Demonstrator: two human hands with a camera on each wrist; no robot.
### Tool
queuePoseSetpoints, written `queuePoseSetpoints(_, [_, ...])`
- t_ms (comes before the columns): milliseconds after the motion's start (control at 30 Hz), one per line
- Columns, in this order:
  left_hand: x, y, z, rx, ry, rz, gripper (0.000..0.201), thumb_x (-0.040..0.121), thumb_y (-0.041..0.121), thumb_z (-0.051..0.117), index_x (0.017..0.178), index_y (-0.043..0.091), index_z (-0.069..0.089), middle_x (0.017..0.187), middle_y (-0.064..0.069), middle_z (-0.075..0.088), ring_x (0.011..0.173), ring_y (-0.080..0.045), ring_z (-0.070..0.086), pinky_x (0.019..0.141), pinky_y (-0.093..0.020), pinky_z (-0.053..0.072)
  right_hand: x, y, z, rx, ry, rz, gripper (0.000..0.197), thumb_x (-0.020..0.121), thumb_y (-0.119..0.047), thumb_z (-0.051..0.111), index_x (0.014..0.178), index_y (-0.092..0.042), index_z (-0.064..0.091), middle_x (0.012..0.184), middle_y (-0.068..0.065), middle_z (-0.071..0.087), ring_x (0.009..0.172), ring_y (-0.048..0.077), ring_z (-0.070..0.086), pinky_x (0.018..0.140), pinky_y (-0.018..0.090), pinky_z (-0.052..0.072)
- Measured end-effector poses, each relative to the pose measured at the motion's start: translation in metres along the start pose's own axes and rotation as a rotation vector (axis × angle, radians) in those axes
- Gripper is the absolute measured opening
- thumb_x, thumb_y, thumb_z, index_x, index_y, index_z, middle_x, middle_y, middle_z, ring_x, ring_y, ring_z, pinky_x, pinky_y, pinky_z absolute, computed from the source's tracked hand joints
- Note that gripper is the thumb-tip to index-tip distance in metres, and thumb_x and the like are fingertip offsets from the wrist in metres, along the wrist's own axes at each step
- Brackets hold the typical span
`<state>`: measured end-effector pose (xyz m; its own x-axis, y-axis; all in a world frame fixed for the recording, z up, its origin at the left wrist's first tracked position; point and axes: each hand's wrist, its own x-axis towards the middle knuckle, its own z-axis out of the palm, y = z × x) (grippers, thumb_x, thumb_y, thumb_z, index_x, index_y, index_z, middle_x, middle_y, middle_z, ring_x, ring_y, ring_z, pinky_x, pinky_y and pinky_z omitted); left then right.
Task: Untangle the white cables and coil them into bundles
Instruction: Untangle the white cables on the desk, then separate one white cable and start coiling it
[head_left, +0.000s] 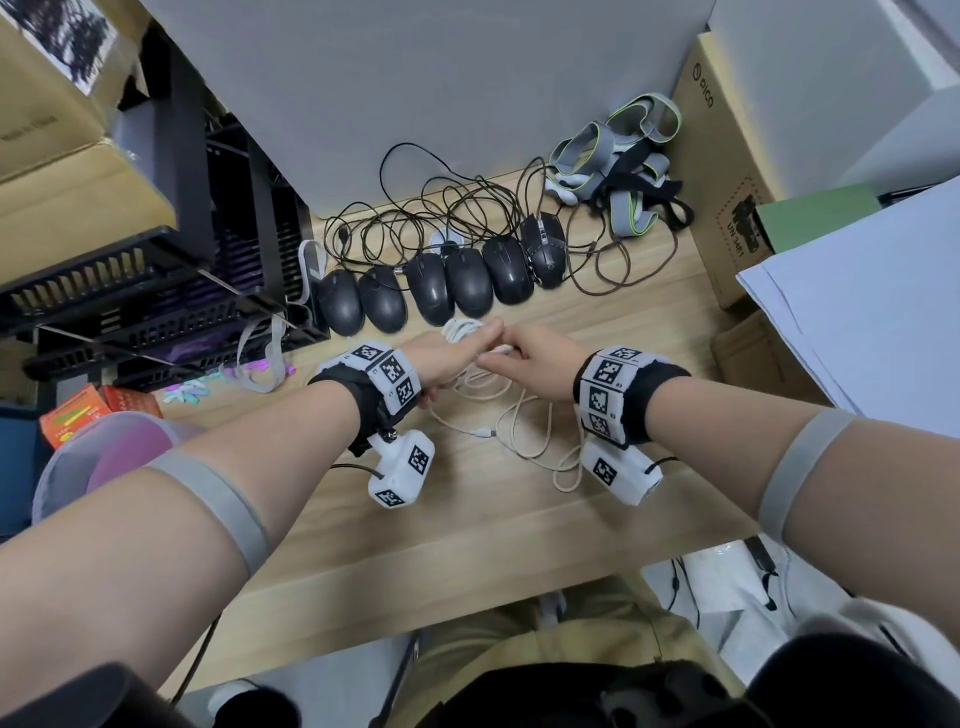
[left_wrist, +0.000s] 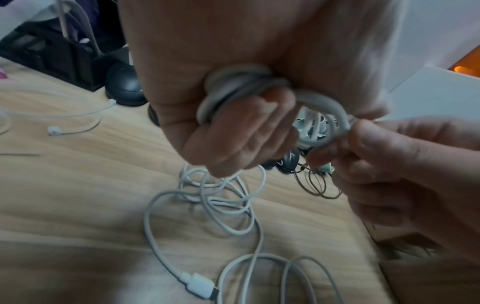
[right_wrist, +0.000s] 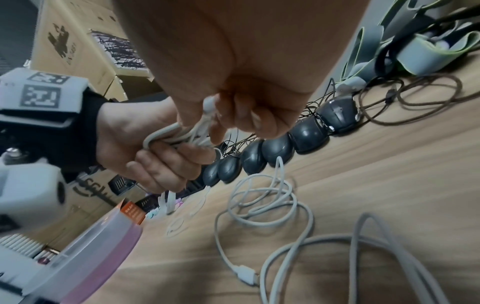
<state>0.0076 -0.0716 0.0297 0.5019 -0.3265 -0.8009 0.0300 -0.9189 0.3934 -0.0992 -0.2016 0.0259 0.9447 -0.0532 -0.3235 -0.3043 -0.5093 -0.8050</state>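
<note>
My left hand grips a small coil of white cable, its fingers curled round the loops. My right hand meets it just to the right and pinches a strand of that same cable between thumb and fingertips. Both hands hover over the wooden table, in front of the mice. Below them a loose tangle of white cables lies in overlapping loops, and one USB plug rests on the wood. In the right wrist view my right hand holds the strand above my left hand.
A row of black mice with tangled dark cords lies behind the hands. Grey straps and a cardboard box stand at the back right. Black tray racks and a plastic tub sit on the left; white sheets on the right.
</note>
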Motion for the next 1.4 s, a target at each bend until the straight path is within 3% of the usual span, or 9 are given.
queuePoseSetpoints(233, [-0.001, -0.007, -0.002, 0.105, -0.307, 0.143, 0.048, 0.067, 0.044, 0.086, 0.066, 0.018, 0.047, 0.057, -0.004, 0.042, 0.045, -0.016, 0.037, 0.044, -0.022, 0.035, 0.006, 0.011, 0.0, 0.191, 0.041, 0.103, 0.075, 0.083, -0.028, 0.075, 0.143, -0.019, 0.032, 0.073, -0.002, 0.048, 0.055, 0.005, 0.047, 0.053, 0.017, 0.041])
queuePoseSetpoints(400, [0.002, -0.009, 0.001, 0.221, -0.373, 0.173, 0.028, 0.079, 0.002, 0.072, 0.065, 0.014, 0.051, 0.056, -0.007, 0.046, 0.041, -0.017, 0.041, 0.043, -0.023, 0.036, 0.005, 0.008, 0.005, 0.308, -0.084, 0.045, 0.049, 0.085, -0.015, 0.073, 0.128, -0.025, 0.052, 0.093, 0.007, 0.065, 0.067, 0.016, 0.063, 0.063, 0.035, 0.056])
queuePoseSetpoints(500, [0.005, -0.01, 0.005, 0.259, -0.344, 0.158, 0.024, 0.078, 0.01, 0.075, 0.065, 0.011, 0.055, 0.051, -0.003, 0.048, 0.04, -0.014, 0.043, 0.043, -0.022, 0.038, 0.007, 0.006, 0.011, 0.281, -0.049, 0.018, 0.024, 0.085, -0.009, 0.072, 0.104, -0.019, 0.06, 0.087, 0.009, 0.066, 0.072, 0.023, 0.06, 0.063, 0.033, 0.054])
queuePoseSetpoints(667, [0.012, -0.016, 0.013, 0.219, -0.284, 0.086, 0.034, 0.084, 0.045, 0.071, 0.082, 0.013, 0.06, 0.059, -0.004, 0.062, 0.043, -0.015, 0.05, 0.044, -0.021, 0.039, 0.013, 0.007, 0.016, 0.25, -0.046, 0.047, 0.015, 0.083, -0.011, 0.074, 0.087, -0.022, 0.064, 0.075, -0.012, 0.062, 0.057, -0.009, 0.056, 0.058, 0.007, 0.043])
queuePoseSetpoints(867, [0.012, -0.033, 0.013, 0.398, -0.18, 0.223, 0.012, 0.092, 0.038, 0.063, 0.092, 0.027, 0.063, 0.075, 0.004, 0.061, 0.065, -0.017, 0.056, 0.058, -0.02, 0.045, 0.028, 0.006, 0.032, 0.358, -0.159, 0.163, 0.016, 0.084, -0.012, 0.073, 0.08, -0.025, 0.066, 0.059, 0.006, 0.061, 0.048, 0.015, 0.054, 0.048, 0.026, 0.049])
queuePoseSetpoints(967, [0.024, -0.051, 0.013, 0.526, -0.187, 0.143, 0.044, 0.083, 0.064, 0.054, 0.105, 0.026, 0.063, 0.098, -0.001, 0.07, 0.088, -0.021, 0.066, 0.082, -0.032, 0.053, 0.036, 0.001, 0.037, 0.312, -0.229, 0.248, 0.018, 0.081, -0.021, 0.078, 0.091, -0.026, 0.064, 0.068, 0.006, 0.065, 0.05, 0.013, 0.061, 0.055, 0.028, 0.054])
queuePoseSetpoints(1167, [0.024, -0.104, 0.001, 0.625, -0.15, -0.146, 0.055, 0.085, 0.059, 0.068, 0.106, 0.008, 0.067, 0.094, -0.006, 0.06, 0.084, -0.022, 0.055, 0.072, -0.03, 0.041, 0.065, 0.001, 0.046, 0.327, -0.184, 0.392, 0.018, 0.086, -0.022, 0.068, 0.099, -0.01, 0.066, 0.08, 0.006, 0.069, 0.054, 0.013, 0.061, 0.051, 0.022, 0.049])
queuePoseSetpoints(1300, [0.031, -0.137, -0.01, 0.609, -0.143, -0.212, 0.054, 0.086, 0.059, 0.067, 0.105, 0.009, 0.067, 0.093, -0.005, 0.061, 0.082, -0.021, 0.056, 0.071, -0.028, 0.043, 0.089, -0.006, 0.065, 0.043, -0.112, 0.262, 0.011, 0.081, -0.017, 0.063, 0.087, -0.025, 0.067, 0.069, -0.002, 0.075, 0.051, 0.001, 0.065, 0.078, 0.025, 0.052])
queuePoseSetpoints(1400, [0.03, -0.158, -0.022, 0.55, -0.127, -0.223, 0.048, 0.087, 0.055, 0.067, 0.111, 0.013, 0.068, 0.099, -0.003, 0.067, 0.078, -0.019, 0.056, 0.066, -0.026, 0.042, 0.112, -0.019, 0.091, 0.0, -0.18, 0.163, 0.014, 0.084, -0.015, 0.058, 0.084, -0.027, 0.065, 0.072, 0.001, 0.074, 0.057, 0.009, 0.067, 0.07, 0.031, 0.058])
